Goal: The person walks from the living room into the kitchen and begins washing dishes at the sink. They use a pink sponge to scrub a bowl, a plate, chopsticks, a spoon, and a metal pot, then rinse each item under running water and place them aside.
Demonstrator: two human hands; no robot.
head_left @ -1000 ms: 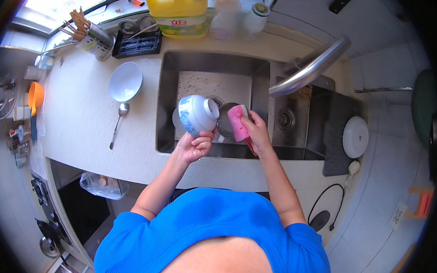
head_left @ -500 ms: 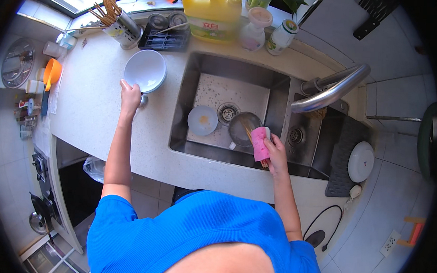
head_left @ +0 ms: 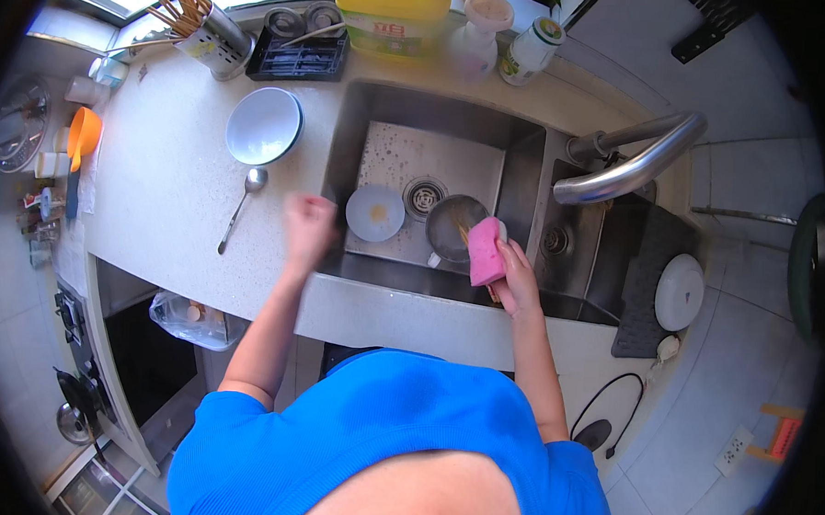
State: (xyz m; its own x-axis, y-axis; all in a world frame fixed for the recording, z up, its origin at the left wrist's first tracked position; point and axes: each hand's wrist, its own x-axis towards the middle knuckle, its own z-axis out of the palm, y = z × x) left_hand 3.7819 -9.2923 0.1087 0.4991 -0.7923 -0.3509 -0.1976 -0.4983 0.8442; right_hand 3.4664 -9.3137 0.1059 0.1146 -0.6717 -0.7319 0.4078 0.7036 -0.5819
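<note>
My right hand [head_left: 516,282] is closed round a pink sponge [head_left: 486,253] and some chopsticks [head_left: 495,294], over the sink's near side. Below it in the sink [head_left: 403,271] sits a round grey metal pan or bowl [head_left: 449,224] with a short white handle. Left of that lies a white dish [head_left: 374,221] with a brownish stain. My left hand [head_left: 310,227], smeared by motion, is over the counter by the sink's left rim; its fingers cannot be made out. On the counter beyond it are stacked white bowls [head_left: 263,127] and a metal spoon [head_left: 237,215].
A curved faucet [head_left: 628,175] reaches over the smaller right basin. Along the back stand a chopstick holder [head_left: 217,46], a black rack [head_left: 297,57], a yellow jug [head_left: 391,22] and a white bottle [head_left: 532,51]. A white plate [head_left: 680,292] leans on a grey mat [head_left: 639,309].
My left hand has left the bowls and moved right and nearer, toward the sink. The spoon now lies in full view on the counter. My right hand keeps the sponge and chopsticks.
</note>
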